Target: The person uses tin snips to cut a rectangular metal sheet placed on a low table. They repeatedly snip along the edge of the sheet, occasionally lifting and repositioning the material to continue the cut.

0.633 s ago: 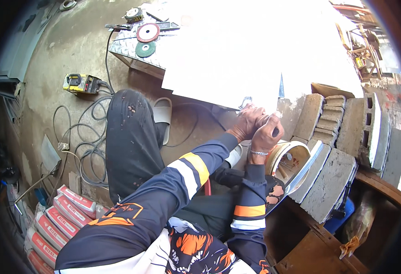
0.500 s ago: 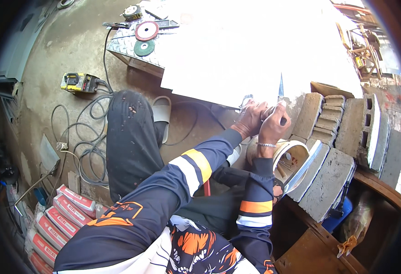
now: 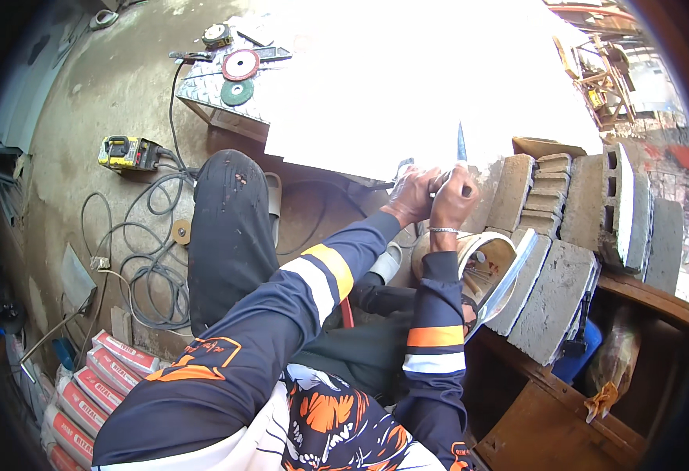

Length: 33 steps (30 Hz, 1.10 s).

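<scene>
Centre frame: your left hand (image 3: pixel 411 194) and right hand (image 3: pixel 454 198) have lifted slightly, both closed on the thin blade (image 3: pixel 461 147); grip unchanged, work continuing.

Stack of flat red-and-white rectangular printed packets (image 3: pixel 101 377) at lower left, lying side by side on the concrete floor (image 3: pixel 93 94)

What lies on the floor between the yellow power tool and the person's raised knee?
Head view: grey cables coil between the yellow tool and the knee.
</scene>
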{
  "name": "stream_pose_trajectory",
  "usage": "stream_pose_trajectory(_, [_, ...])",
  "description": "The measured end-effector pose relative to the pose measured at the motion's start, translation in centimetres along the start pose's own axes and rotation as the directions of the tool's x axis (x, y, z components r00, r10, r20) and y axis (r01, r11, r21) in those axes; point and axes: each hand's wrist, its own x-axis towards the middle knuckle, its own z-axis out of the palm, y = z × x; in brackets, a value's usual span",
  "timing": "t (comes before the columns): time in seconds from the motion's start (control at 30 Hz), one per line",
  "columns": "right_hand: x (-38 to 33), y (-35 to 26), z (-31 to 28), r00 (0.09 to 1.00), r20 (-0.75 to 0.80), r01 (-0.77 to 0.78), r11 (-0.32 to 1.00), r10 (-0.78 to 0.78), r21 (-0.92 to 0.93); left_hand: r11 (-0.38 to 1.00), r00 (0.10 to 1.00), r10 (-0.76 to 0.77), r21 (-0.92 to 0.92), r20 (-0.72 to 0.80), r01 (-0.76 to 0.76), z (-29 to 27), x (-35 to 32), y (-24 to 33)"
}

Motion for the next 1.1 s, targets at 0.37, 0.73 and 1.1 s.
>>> stream_pose_trajectory(0.37, [-5.5,1.9,-4.8,0.976,0.144,0.187,0.968,-0.163,-0.167,0.689,0.712,-0.702,-0.254,-0.001,0.679,-1.7,-10.6,4.5])
stream_pose_trajectory(0.73, [-7.3,0.1,-5.4,0.987,0.116,0.153,0.872,-0.111,-0.466,-0.581,0.407,-0.656,-0.770,0.635,0.265,1.4,-6.4,2.8])
stream_pose_trajectory(1.1, [-6.9,-0.3,-5.5,0.951,0.232,0.289,0.857,-0.206,-0.426,-0.631,0.436,-0.583,-0.720,0.686,0.288,1.4,-6.4,2.8])
